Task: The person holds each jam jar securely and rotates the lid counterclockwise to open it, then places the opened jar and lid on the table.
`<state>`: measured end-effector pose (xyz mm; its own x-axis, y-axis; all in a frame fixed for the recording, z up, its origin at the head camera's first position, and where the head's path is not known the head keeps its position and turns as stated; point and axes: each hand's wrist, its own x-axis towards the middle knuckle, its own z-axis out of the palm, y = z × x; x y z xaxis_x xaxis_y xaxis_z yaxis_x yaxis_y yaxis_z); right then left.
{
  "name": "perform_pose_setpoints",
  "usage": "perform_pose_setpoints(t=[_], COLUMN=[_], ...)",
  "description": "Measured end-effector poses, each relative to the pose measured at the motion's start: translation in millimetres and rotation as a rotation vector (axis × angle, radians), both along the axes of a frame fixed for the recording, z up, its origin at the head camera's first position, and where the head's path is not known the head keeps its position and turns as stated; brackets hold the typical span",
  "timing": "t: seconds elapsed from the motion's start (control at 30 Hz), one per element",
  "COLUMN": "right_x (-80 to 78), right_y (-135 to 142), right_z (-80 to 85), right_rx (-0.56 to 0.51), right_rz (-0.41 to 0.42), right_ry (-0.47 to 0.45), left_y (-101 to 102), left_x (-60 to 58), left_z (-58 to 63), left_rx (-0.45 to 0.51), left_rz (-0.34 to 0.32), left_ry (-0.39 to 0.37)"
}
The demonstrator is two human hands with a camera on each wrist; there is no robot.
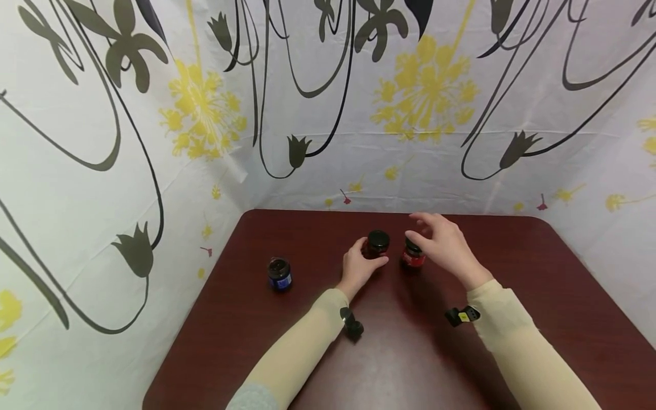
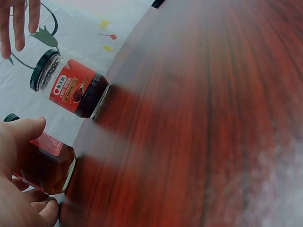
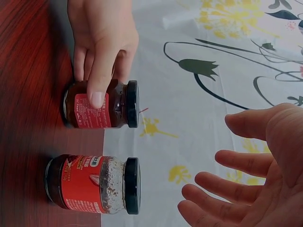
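Note:
My left hand [image 1: 357,267] grips a dark-lidded jar [image 1: 378,241] with brown contents and a red label, standing on the table. In the right wrist view the thumb presses on the label of this jar [image 3: 97,111]. Just to the right stands a second jar [image 1: 413,259], with a black lid, a bright red label and dark sauce low inside. My right hand [image 1: 445,242] hovers by its top, fingers loosely spread. The right wrist view shows a gap between the right hand [image 3: 255,165] and this second jar [image 3: 87,184].
A third jar [image 1: 279,274] with a blue label stands at the left of the dark red-brown wooden table [image 1: 369,353]. White cloth [image 1: 328,114] with flower prints hangs behind the table and along its sides.

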<state>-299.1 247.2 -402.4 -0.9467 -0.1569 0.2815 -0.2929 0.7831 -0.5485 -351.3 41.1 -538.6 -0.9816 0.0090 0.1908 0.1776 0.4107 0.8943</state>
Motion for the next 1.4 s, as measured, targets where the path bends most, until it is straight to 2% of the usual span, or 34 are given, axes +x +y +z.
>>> perform_pose_setpoints(t=[0.57, 0.8, 1.1, 1.4], right_x=[-1.8, -0.2, 1.0, 1.3], right_y=[-2.0, -2.3, -2.1, -0.7], right_z=[-4.5, -4.2, -4.0, -5.9], right_rx=[0.046, 0.057, 0.045, 0.041], right_rz=[0.019, 0.018, 0.015, 0.011], right_ry=[0.008, 0.003, 0.003, 0.008], left_y=[8.3, 10.5, 9.9, 9.6], left_x=[-7.0, -10.3, -8.3, -7.4], left_z=[-4.1, -7.8, -6.6, -6.0], left_rx=[-0.036, -0.007, -0.035, -0.022], left_rz=[-0.005, -0.003, 0.019, 0.023], left_ry=[0.006, 0.027, 0.035, 0.029])
